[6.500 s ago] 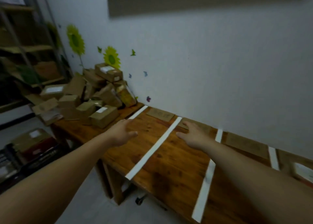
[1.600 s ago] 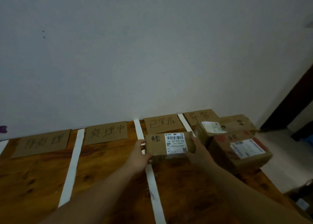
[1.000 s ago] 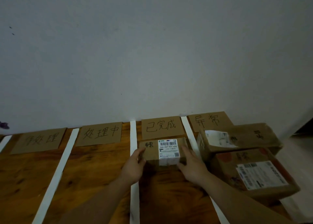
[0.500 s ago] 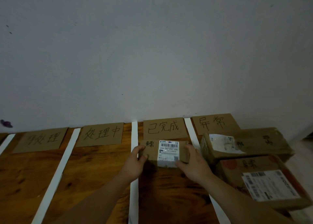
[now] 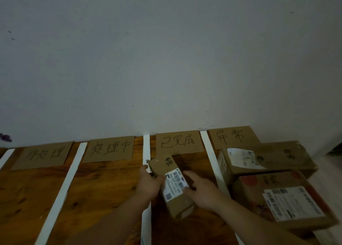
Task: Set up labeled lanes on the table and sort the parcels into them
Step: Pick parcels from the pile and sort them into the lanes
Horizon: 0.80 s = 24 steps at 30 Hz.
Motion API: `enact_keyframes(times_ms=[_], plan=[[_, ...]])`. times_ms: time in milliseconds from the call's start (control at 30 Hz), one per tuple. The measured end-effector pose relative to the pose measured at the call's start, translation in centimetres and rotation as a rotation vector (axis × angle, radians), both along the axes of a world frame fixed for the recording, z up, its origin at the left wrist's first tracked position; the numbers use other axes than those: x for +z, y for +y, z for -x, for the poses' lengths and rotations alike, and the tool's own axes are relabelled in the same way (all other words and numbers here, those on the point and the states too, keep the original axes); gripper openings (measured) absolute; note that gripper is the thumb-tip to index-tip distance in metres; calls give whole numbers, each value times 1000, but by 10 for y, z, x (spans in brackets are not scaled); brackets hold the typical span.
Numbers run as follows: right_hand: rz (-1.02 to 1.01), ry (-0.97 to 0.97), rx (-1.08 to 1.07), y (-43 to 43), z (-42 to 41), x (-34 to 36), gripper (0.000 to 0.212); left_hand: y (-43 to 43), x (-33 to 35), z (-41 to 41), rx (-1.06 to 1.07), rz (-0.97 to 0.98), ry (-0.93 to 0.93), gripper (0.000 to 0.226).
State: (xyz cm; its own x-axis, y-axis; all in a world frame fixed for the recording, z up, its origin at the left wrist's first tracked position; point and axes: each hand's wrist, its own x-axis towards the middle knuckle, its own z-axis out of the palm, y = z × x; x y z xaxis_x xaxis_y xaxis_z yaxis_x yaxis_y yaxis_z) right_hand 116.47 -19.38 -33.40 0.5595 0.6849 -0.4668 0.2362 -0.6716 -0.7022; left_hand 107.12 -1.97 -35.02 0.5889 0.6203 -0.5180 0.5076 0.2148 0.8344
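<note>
Lanes: tape strips (image 5: 146,148) and labels (image 5: 178,143) laid along the bench's (image 5: 27,198) back edge.
Sorted: two parcels (image 5: 266,159), right end.
Hands: my left hand (image 5: 148,184) and right hand (image 5: 202,191) grip a small parcel (image 5: 174,184), askew in the third lane.
Left: squaring it, I think.

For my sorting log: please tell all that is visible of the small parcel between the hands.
The small parcel is a brown cardboard box with a white barcode label on top and handwriting near its far end. It lies slanted on the table, in the lane under the 已完成 card, far corner at the left tape strip. The left hand and right hand hold its long sides.
</note>
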Motion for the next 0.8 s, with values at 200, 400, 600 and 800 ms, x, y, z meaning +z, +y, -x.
enact_keyframes(times_ms=[200, 400, 600, 800], plan=[[-51, 70, -51, 25, 29, -4, 59, 14, 12, 21, -213, -88, -9, 49], [-77, 29, -81, 38, 36, -6, 58, 21, 24, 31, -322, -47, 39, 77], [-169, 82, -78, 32, 37, -1, 71, 13, 33, 28, -274, 18, 47, 104], [132, -304, 117, 21, 39, 3, 132, -1, 42, 24, -243, 114, -70, 108]])
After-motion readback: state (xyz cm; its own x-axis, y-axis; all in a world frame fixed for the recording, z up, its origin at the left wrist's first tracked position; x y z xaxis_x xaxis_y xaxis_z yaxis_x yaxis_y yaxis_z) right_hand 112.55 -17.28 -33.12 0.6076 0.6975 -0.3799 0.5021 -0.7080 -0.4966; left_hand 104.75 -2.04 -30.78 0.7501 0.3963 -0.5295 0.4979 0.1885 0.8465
